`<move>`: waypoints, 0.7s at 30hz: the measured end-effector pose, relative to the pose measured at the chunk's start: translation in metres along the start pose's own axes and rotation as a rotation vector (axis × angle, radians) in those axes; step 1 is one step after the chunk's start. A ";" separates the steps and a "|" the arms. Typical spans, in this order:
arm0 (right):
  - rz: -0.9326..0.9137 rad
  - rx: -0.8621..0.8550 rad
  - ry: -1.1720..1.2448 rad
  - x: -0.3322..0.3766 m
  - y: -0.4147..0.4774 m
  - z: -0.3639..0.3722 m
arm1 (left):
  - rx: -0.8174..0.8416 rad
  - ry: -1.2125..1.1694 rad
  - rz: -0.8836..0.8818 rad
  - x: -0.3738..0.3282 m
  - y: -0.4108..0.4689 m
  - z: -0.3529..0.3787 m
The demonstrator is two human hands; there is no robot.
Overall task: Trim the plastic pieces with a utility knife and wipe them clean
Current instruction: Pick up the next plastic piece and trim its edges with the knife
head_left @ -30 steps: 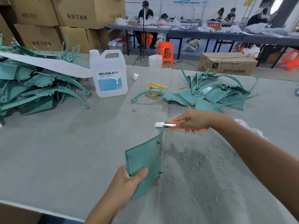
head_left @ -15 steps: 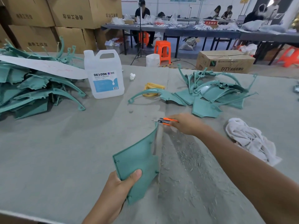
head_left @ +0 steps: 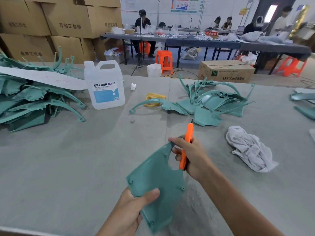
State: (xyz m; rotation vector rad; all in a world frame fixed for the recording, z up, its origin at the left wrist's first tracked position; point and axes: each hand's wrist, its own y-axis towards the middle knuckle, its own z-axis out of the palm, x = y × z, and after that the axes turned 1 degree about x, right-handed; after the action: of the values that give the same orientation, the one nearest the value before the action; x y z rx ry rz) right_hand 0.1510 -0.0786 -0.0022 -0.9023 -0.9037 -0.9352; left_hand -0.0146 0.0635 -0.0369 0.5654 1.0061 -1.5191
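Trimming step, and by the look of it a pause between cuts. The teal panel point(head_left: 153, 181) is up off the tabletop point(head_left: 68, 167), tilted, front and centre. The left hand point(head_left: 126, 213) grips its lower corner, thumb across the face. The right hand point(head_left: 190, 157) has its fingers wrapped round the orange knife point(head_left: 187, 143) while its fingertips touch the panel's top tip. The knife points up and away, clear of any edge, so nothing is being cut right now. I'd call this a re-grip or a turn to bring a fresh edge round. I can't tell how far the blade is out.

Next move, as I read it: steady the panel, lay the blade on the edge and draw it away from that left thumb. The wipe comes after that.

Around them is a big workshop, with stacked cartons point(head_left: 64, 23) at the back left. People sit at a long dark table point(head_left: 204, 42), and there is an orange stool point(head_left: 164, 60) and a box point(head_left: 226, 71) on the floor.

The grey tabletop carries a large heap of teal pieces point(head_left: 34, 103) on the left and a smaller pile point(head_left: 213, 103) on the far right. A white jug point(head_left: 104, 86) stands between them. A crumpled white rag point(head_left: 250, 150) lies near the right arm, within easy reach. Yellow bands point(head_left: 155, 97) sit beyond it, and fine shavings point(head_left: 196, 210) dust the surface under the arms.
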 end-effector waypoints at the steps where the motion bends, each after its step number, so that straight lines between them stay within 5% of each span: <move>1: -0.018 -0.026 0.023 0.001 -0.002 0.001 | -0.035 0.017 0.015 0.001 -0.001 0.000; 5: -0.112 -0.131 -0.102 0.001 -0.005 0.002 | -0.381 0.644 0.192 0.002 -0.013 0.002; 8: -0.146 -0.223 -0.165 -0.003 -0.004 0.001 | -0.204 1.294 0.205 0.006 -0.020 0.010; 10: -0.149 -0.268 -0.204 -0.006 -0.004 0.002 | -0.073 1.527 0.137 0.008 -0.022 0.021; 15: -0.249 -0.282 -0.463 0.001 -0.008 -0.001 | -0.154 1.426 0.336 -0.008 -0.042 0.029; 21: -0.368 -0.204 -1.015 0.006 -0.006 -0.005 | -0.242 0.832 0.354 -0.054 -0.042 0.025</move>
State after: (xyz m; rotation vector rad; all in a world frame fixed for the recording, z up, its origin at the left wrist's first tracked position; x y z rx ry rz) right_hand 0.1488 -0.0867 0.0026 -1.4553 -1.9083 -0.8669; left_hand -0.0386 0.0703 0.0314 1.1751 1.5847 -0.8135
